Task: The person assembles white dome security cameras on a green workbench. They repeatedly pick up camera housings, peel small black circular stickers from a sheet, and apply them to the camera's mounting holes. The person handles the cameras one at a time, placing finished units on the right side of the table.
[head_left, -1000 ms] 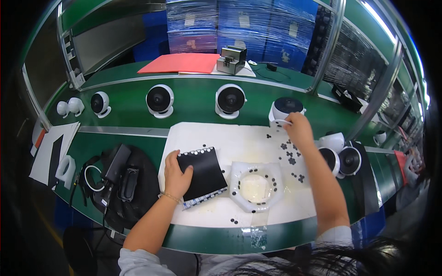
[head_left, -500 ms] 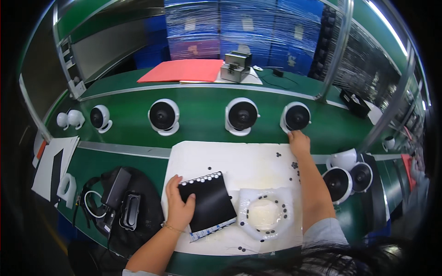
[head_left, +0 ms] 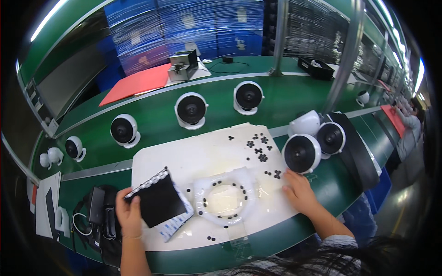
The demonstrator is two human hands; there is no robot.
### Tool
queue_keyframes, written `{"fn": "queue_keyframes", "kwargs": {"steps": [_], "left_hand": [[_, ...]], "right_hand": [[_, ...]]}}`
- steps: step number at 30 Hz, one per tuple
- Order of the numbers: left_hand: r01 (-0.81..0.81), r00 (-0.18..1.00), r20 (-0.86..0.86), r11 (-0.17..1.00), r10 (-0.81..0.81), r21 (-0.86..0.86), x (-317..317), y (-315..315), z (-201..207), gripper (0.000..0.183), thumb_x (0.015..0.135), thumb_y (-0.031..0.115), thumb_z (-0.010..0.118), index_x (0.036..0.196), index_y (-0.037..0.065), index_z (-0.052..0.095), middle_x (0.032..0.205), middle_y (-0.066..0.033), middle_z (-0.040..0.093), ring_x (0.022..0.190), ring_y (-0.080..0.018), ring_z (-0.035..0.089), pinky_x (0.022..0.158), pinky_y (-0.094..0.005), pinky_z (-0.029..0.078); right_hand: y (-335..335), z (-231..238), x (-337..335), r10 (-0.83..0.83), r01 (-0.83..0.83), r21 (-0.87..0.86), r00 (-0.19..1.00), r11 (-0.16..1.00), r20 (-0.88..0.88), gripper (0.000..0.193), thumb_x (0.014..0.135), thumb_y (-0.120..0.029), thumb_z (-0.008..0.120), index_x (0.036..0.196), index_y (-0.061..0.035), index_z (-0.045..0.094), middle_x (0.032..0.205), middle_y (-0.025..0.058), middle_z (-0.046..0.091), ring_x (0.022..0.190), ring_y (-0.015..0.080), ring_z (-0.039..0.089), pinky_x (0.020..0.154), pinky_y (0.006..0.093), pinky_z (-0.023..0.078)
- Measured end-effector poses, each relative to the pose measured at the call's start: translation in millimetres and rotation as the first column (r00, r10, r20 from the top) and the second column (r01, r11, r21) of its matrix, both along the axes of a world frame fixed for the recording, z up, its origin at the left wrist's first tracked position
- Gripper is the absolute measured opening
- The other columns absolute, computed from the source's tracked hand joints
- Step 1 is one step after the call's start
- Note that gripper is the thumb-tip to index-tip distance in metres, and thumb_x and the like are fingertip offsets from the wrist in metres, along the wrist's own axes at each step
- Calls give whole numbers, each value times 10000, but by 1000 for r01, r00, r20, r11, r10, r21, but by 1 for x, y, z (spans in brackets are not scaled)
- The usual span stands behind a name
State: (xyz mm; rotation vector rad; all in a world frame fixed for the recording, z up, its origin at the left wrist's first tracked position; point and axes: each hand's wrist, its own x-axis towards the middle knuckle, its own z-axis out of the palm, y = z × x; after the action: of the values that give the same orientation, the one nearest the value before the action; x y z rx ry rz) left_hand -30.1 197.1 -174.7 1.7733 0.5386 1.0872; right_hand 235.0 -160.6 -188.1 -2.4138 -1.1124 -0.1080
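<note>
Pinched in the left hand point(head_left: 129, 212) is a black sheet point(head_left: 161, 198), the thumb laid over its left side; the right hand point(head_left: 299, 192) is held loosely spread, nothing seen in it, its fingertips right beside a front unit point(head_left: 301, 153) at the right, though contact cannot be told; beneath everything, the green bench point(head_left: 198, 261) is backed by a long green strip point(head_left: 156, 110); on the bench a white board point(head_left: 198, 154) is laid flat; over the board's left part the black sheet is held, white-and-blue paper point(head_left: 177, 222) showing from under it, and round white marks are seen along its upper edge; to its right a translucent white ring point(head_left: 200, 192) is set, edged inside with black discs in uneven groups, so that part of the placing is judged to be done, while whether the gaps are to be filled is not shown; along the strip a row of round white units point(head_left: 190, 109) is stood upright and well apart, judged to be set out; two more white units point(head_left: 330, 138) are grouped with the front unit, and which of all these are finished cannot be settled; smallest, loose black pieces point(head_left: 262, 158) are scattered on the board beyond the ring and toward the right hand, and a fair number is judged to be left for use.
</note>
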Motion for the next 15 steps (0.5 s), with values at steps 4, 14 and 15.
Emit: {"fn": "queue_keyframes", "kwargs": {"steps": [4,14,15], "left_hand": [[64,942,305,968,-139,243,-32,-17,40,248,777,118,580,976,17,472,959,-99,463,813,-179,448,766,-256,348],[433,901,110,880,-419,-197,-14,-108,66,199,832,76,544,1000,21,452,998,-122,544,862,-116,513,761,-227,401],[439,895,40,857,-445,-269,-6,-120,65,209,830,78,552,1009,16,462,989,-99,542,898,-110,491,786,-227,393]], "right_hand": [[-24,-11,12,58,-61,15,990,998,128,509,807,-307,550,1191,5,432,1176,176,460,1124,321,398,964,426,267],[-25,27,42,88,-188,149,856,971,510,204,648,-101,691,812,-53,580,790,60,559,791,260,521,693,357,369],[-19,32,39,114,-217,165,871,962,479,208,651,-112,693,813,-51,577,767,64,555,769,269,521,677,356,372]]}}
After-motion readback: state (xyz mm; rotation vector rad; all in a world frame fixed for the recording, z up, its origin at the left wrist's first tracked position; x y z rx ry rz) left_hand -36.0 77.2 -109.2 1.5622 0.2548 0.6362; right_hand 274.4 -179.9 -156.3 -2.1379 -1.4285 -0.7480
